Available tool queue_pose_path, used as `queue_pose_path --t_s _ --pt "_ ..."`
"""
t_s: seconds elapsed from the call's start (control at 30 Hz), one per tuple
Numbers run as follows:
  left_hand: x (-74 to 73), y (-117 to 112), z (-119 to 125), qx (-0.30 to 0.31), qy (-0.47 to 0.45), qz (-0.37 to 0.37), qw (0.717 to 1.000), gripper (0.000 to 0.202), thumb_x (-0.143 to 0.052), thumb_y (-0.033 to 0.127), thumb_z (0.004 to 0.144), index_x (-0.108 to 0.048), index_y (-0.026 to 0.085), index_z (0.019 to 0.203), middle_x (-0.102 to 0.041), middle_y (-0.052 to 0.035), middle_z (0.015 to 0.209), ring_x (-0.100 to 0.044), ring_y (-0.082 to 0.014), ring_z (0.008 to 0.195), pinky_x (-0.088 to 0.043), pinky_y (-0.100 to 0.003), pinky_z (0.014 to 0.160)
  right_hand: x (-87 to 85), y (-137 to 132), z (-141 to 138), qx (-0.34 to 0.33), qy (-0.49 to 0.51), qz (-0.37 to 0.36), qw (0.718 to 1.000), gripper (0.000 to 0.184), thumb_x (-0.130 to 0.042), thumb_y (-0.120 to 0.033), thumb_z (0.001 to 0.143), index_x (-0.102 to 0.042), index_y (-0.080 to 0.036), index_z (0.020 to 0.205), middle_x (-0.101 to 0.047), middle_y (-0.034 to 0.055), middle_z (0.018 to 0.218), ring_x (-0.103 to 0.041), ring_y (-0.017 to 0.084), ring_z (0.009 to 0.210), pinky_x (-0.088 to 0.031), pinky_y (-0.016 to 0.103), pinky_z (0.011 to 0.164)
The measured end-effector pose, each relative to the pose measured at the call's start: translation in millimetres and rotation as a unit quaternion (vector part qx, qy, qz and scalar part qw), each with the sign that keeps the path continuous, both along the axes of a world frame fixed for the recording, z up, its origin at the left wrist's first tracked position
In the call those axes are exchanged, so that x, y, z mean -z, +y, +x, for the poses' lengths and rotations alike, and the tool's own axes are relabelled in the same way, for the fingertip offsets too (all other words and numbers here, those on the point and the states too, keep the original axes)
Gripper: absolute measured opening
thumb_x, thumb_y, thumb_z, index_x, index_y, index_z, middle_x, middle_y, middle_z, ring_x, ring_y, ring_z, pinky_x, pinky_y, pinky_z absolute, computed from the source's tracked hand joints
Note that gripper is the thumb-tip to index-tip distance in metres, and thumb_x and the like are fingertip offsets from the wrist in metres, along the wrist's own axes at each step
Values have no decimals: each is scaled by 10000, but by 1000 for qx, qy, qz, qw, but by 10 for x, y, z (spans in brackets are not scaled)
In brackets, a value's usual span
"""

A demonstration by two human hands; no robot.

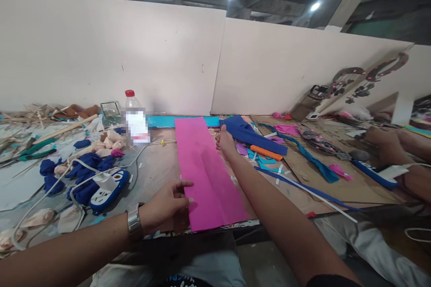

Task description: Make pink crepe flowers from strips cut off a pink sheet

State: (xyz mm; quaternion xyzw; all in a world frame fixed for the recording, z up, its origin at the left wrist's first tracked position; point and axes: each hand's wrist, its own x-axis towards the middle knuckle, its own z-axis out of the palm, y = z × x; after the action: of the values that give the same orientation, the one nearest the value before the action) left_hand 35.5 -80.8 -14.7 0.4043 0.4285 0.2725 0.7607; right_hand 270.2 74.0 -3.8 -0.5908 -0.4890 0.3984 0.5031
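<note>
On the pink sheet (208,175), left hand (164,204) fingers lie flat; right hand (224,140) fingers grip its edge.

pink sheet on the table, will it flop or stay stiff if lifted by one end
Probably floppy: the pink sheet looks thin, lies flat on the table and shows soft creases. Likely very light, so a push may slide or buckle it; the left hand and right hand sit at its edges.

The sheet (208,175) lies on the table (155,168), power strip (107,188) left, bottle (134,119) behind-left.
</note>
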Motion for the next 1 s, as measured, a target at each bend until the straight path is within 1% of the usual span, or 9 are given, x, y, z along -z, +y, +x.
queue_pose_path --t_s 0.1,0.23,0.3,0.4,0.5,0.6,0.7,0.77,1.0 --pt "40 154 10 -37 30 85 995 662 -895 256 604 -599 161 1189 -688 -43 894 -647 -161 770 -507 -276 699 -190 -163 -21 -29 84 2 996 540 -250 -636 1000 -582 -210 1030 -412 -49 631 -327 112 450 -349 230 464" --pt "95 350 -14 -72 24 122 990 669 -860 273 621 -588 178 1225 -694 -74 1032 -652 -197 879 -523 -300 743 -274 -633 -49 -68 158 -7 985 410 -447 -568 973 -623 -203 1038 -447 -28 705 -363 111 515 -371 240 493" --pt "110 404 -16 -78 18 111 991 675 -836 266 638 -580 174 1256 -686 -90 1091 -650 -198 905 -523 -305 772 -235 -930 -68 -98 273 -35 956 328 -579 -487 939 -636 -197 1080 -435 -35 718 -340 100 532 -344 226 490" --pt "108 448 3 -76 23 96 992 670 -803 238 650 -580 151 1275 -663 -112 1182 -640 -200 947 -524 -308 813 -146 -1366 -101 -111 361 -87 922 326 -693 -428 883 -650 -190 1102 -456 -32 730 -370 91 554 -345 221 502" --pt "91 473 24 -60 30 102 992 648 -746 212 679 -572 159 1301 -638 -110 1257 -636 -199 958 -527 -304 801 -71 -1750 -136 -116 374 -116 913 412 -724 -500 855 -664 -207 1138 -481 -27 703 -423 106 557 -391 249 523" --pt "95 480 19 -66 36 129 989 657 -681 176 687 -553 199 1332 -651 -83 1228 -643 -187 906 -518 -286 741 13 -2070 -178 -126 338 -149 921 462 -723 -581 830 -681 -214 1106 -574 12 700 -528 150 581 -432 285 545" --pt "113 466 -18 -71 2 135 988 684 -685 157 678 -540 207 1344 -628 -84 1284 -621 -205 1024 -524 -290 815 137 -2314 -220 -120 342 -175 915 442 -716 -608 826 -703 -192 974 -634 57 682 -506 126 557 -338 220 475" --pt "119 451 -52 -64 1 132 989 689 -689 140 669 -550 209 1341 -599 -82 1341 -601 -209 1079 -519 -285 840 221 -2439 -237 -132 362 -203 900 463 -742 -615 799 -709 -184 963 -632 47 704 -455 77 493 -293 189 437" --pt "95 439 -130 -90 -7 123 988 661 -706 151 691 -567 219 1333 -623 -68 1296 -599 -201 1066 -505 -286 848 347 -2704 -290 -256 399 -276 836 394 -710 -478 884 -680 -115 1035 -622 19 694 -539 69 411 -390 155 351"
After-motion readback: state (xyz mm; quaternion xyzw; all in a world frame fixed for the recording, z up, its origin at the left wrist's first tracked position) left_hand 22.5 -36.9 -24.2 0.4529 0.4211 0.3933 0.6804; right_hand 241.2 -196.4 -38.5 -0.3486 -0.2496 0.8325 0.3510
